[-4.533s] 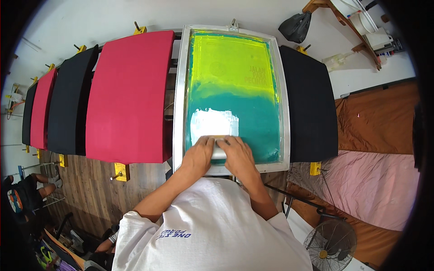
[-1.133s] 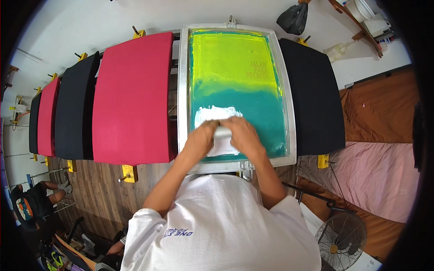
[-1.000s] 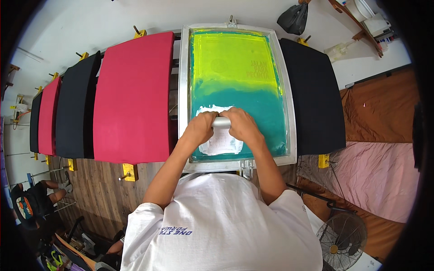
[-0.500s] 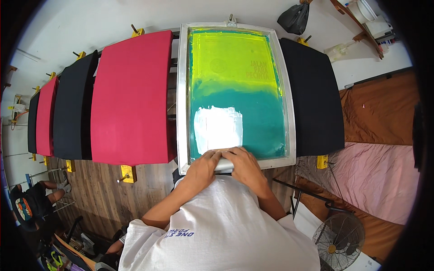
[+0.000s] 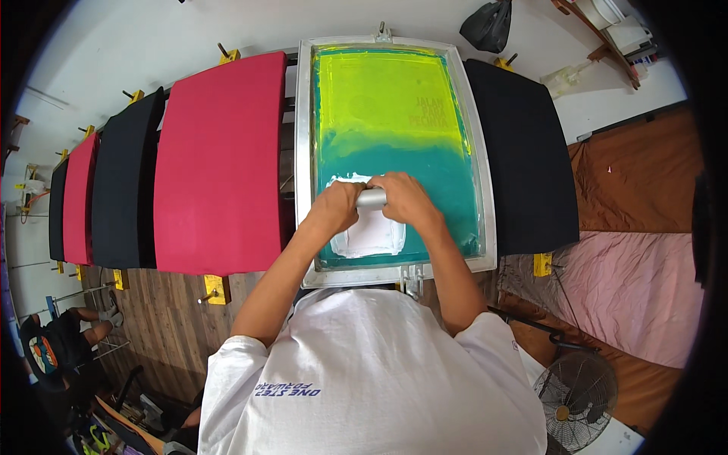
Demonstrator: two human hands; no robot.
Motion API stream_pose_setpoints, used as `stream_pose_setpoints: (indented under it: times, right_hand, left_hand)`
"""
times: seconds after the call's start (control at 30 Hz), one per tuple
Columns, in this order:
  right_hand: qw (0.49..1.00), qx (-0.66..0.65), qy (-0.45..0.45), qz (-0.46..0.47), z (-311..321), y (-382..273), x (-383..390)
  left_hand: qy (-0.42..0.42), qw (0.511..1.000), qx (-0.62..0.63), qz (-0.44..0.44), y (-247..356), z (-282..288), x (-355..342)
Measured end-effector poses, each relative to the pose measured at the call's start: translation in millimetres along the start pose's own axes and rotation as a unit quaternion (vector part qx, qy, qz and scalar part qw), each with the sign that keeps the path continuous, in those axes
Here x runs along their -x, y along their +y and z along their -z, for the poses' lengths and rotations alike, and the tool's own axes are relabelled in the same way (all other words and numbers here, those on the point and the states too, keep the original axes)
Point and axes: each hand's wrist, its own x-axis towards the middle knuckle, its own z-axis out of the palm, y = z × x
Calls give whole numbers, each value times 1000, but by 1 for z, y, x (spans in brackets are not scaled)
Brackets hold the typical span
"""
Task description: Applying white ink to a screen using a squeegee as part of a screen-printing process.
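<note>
Both hands grip a squeegee with a silver metal handle (image 5: pixel 371 199) on a screen-printing screen. My left hand (image 5: pixel 337 206) wraps its left end and my right hand (image 5: pixel 407 199) wraps the right end, fingers closed. The squeegee's blade is hidden under the handle and hands. Pale, thin white ink (image 5: pixel 369 233) covers a square on the near side of the squeegee, and thicker white ink (image 5: pixel 350 178) shows just beyond it. The green mesh (image 5: pixel 436 182) carries a yellow-green smear (image 5: pixel 379 83) over its far half. A silver metal frame (image 5: pixel 305 152) surrounds the mesh.
Red-covered (image 5: pixel 220 167) and black-covered boards (image 5: pixel 127 182) stand in a row to the left; another black board (image 5: pixel 523 159) adjoins the screen's right side. Yellow clamps (image 5: pixel 215 290) hold the boards' ends. A floor fan (image 5: pixel 576 402) stands at lower right; a person's leg (image 5: pixel 95 331) shows at lower left.
Both hands have moved the squeegee away from me, from the screen's near edge to the white patch's far part. The thick white ink behind it has become a thin pale layer.
</note>
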Motion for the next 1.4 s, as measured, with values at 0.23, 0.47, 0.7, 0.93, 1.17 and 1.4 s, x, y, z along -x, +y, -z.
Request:
stream_pose_setpoints:
  times: [0.23,0.47,0.7,0.93,1.17,1.4]
  right_hand:
    - [1000,-12,-8,-21,-12,-18,40]
    - [998,-50,2,-48,-26,-39,89]
    - [994,-58,-68,-55,-16,-43,100]
    - [998,-10,-58,-31,11,-21,23]
    - [999,-11,40,8,-18,-9,35]
    - [998,-36,57,-6,-34,-48,114]
  left_hand:
    - [13,998,59,13,17,-15,37]
    - [14,997,74,21,31,-37,84]
    - [-98,992,72,26,38,-21,90]
    - [12,999,42,21,9,-4,26]
    - [93,993,64,-15,10,-25,38]
    - [80,995,39,-48,29,-58,111]
